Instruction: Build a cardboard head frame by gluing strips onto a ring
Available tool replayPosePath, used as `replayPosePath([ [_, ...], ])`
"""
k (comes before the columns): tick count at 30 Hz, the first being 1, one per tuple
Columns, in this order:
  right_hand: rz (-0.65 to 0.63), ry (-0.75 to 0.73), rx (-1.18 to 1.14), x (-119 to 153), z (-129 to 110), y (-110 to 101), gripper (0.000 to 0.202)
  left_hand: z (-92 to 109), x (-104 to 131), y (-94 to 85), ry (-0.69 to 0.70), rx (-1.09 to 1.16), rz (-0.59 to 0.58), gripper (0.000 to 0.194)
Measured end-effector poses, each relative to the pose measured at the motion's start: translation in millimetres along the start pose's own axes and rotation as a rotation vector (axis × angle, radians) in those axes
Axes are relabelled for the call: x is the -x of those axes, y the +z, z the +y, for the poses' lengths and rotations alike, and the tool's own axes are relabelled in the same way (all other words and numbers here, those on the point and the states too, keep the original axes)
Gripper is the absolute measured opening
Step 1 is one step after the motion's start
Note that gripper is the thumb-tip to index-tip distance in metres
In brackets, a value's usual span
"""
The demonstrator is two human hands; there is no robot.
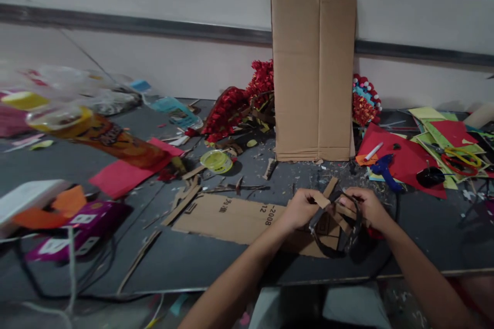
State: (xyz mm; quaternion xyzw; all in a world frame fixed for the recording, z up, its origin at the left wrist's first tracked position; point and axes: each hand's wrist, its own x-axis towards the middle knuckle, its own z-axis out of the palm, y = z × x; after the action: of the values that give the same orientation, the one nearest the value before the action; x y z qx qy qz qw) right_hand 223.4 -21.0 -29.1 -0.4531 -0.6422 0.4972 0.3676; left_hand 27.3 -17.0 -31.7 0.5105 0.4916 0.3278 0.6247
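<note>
My left hand [303, 208] pinches a small brown cardboard strip [321, 199] at the left side of a dark ring-shaped piece [326, 249]. Fingers of my right hand [366, 205] are closed on the ring's upper right side. More brown strips cross inside the ring, and one sticks up between my hands. Beneath the ring and my left hand lies a flat printed cardboard piece [231, 218]. What the ring is made of is hard to make out.
A tall cardboard panel [314, 72] stands against the wall. Right: blue glue gun [386, 170], scissors [461, 160], red paper [401, 151]. Left: tilted orange bottle [119, 139], yellow-green tub [216, 161], purple box [83, 226], cables, cardboard scraps. Red decorations [231, 108] lie behind.
</note>
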Motion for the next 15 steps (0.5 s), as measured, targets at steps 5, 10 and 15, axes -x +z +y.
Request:
replayPosePath([
  [5, 0.213, 0.12, -0.158, -0.8, -1.6, -8.3, 0.032, 11.0, 3.5, -1.3, 0.023, 0.007, 0.038, 0.039],
  [10, 0.344, 0.147, -0.186, -3.4, -3.7, -11.5, 0.027, -0.3, 1.4, -2.3, 0.031, 0.134, 0.142, 0.028],
  [15, 0.345, 0.112, -0.099, -3.5, 3.0, -10.4, 0.019, 3.0, -4.6, -0.4, -0.038, 0.341, 0.193, 0.032],
])
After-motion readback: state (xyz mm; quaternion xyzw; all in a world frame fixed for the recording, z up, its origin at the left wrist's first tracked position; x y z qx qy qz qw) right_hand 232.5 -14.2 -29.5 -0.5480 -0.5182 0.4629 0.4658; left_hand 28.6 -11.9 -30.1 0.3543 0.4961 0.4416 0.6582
